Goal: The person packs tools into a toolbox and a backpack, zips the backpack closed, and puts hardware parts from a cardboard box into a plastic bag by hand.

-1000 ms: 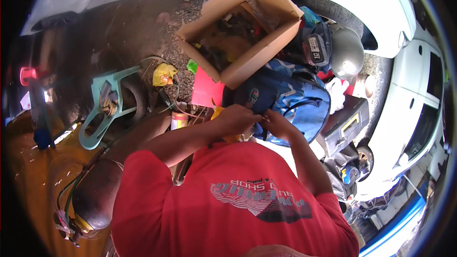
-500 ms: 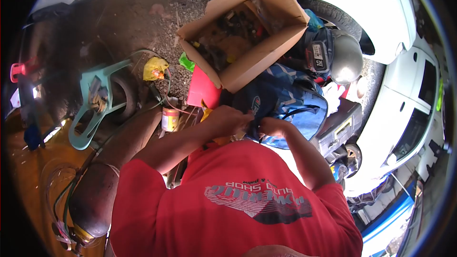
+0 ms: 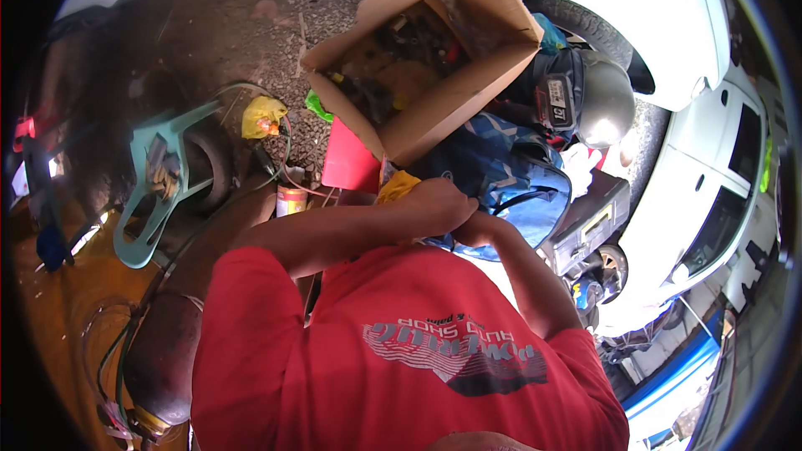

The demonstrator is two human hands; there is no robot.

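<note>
My left hand point(image 3: 444, 204) is closed, its knuckles up, over the near side of a blue patterned backpack point(image 3: 526, 188). Touching it from the right is my right hand point(image 3: 474, 229), with curled fingers. Whatever the two hands grip is hidden beneath them. A yellow cloth or bag point(image 3: 398, 187) bunches up just beyond my left wrist. Behind the backpack stands an open cardboard box point(image 3: 468, 108) with mixed dark parts inside.
A red board point(image 3: 351, 157) lies under the box. To the right are a grey toolbox point(image 3: 597, 213), a rounded grey object point(image 3: 606, 96) and a white car point(image 3: 693, 175). On the left are a gas cylinder point(image 3: 163, 351), a teal plastic stool point(image 3: 138, 200) and a can point(image 3: 291, 200).
My left hand has moved right and now meets my right hand. The left forearm lies more level, and more of the yellow material shows. The view has shifted slightly.
</note>
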